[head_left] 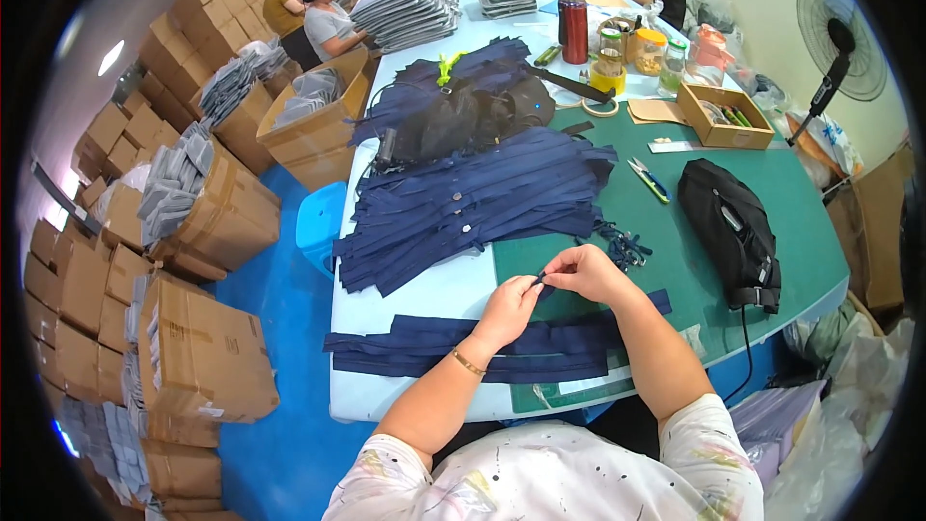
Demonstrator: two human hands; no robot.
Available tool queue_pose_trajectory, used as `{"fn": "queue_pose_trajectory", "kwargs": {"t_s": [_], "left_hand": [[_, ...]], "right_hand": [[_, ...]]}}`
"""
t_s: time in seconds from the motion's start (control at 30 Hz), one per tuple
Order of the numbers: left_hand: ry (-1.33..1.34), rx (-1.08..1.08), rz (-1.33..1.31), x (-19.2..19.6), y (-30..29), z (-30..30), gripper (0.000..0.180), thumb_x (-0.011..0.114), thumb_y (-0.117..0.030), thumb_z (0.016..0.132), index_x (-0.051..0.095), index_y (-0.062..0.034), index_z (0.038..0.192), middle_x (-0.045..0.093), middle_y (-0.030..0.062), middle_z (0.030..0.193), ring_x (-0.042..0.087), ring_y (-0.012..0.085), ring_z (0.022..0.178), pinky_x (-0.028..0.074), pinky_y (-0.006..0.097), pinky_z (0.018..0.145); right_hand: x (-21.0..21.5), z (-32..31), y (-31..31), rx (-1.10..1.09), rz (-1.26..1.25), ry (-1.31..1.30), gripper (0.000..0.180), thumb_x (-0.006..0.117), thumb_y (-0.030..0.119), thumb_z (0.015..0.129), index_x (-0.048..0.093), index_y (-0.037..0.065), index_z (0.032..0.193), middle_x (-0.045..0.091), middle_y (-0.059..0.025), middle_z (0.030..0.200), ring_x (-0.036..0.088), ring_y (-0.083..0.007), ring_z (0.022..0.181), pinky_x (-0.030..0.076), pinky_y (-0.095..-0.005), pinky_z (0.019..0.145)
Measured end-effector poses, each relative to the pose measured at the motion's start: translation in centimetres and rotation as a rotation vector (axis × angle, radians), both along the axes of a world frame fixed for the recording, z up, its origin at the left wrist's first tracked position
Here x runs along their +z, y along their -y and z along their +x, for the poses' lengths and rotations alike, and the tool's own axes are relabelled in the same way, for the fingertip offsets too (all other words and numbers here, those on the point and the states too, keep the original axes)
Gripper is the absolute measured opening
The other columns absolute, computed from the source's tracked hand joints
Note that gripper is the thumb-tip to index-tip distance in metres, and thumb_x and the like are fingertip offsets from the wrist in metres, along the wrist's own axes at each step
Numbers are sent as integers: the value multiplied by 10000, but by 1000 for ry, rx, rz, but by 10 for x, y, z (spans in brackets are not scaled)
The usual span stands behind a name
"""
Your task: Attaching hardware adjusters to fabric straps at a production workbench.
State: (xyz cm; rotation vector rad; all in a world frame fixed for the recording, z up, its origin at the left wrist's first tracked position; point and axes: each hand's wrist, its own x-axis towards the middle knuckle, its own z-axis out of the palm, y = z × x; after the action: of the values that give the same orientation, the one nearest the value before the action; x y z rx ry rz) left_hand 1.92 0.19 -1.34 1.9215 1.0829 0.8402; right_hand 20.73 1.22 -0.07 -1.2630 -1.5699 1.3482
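Note:
My left hand and my right hand meet over the near part of the table, fingers pinched together. Between their fingertips is a small piece of navy fabric strip, mostly covered by the fingers. Beneath my hands, several long navy fabric strips lie flat across the table. A thick pile of navy strips is stacked just beyond. Right of that pile, a cluster of small dark pieces rests on the green mat; their kind is too small to tell.
Thread snips and a black bag with a cord lie at the right. Farther back stand a wooden box, a red thermos and jars. Cartons line the left floor near a blue stool. Other people sit beyond.

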Motion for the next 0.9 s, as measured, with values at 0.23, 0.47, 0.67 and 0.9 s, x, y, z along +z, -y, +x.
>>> {"fn": "queue_pose_trajectory", "kwargs": {"t_s": [0.23,0.47,0.67,0.9], "left_hand": [[-57,-21,60,-9,-1,0,180,517,-121,899,585,31,968,589,113,805,563,208,729,442,305,658],[248,-1,-307,7,-10,-1,193,481,-192,945,545,-33,855,454,-59,666,393,37,602,337,225,499],[400,-6,-566,8,-10,0,154,483,-221,952,556,-101,888,426,-89,624,322,3,494,229,171,448],[412,-12,-572,6,-4,-1,163,481,-220,953,552,-92,881,415,-86,618,312,4,492,224,176,445]], "right_hand": [[5,-2,5,-41,87,175,130,689,79,756,681,-7,854,676,-74,763,613,-95,701,495,-250,650],[12,-5,-7,24,171,19,299,729,99,754,625,10,1020,612,-11,820,566,-65,755,475,-211,705],[3,-3,-7,0,99,-67,270,718,95,761,643,14,1007,637,-23,865,592,-80,781,488,-225,743],[0,-8,-1,-81,113,-77,214,703,102,780,667,9,969,666,-43,845,611,-89,790,490,-230,729]]}}
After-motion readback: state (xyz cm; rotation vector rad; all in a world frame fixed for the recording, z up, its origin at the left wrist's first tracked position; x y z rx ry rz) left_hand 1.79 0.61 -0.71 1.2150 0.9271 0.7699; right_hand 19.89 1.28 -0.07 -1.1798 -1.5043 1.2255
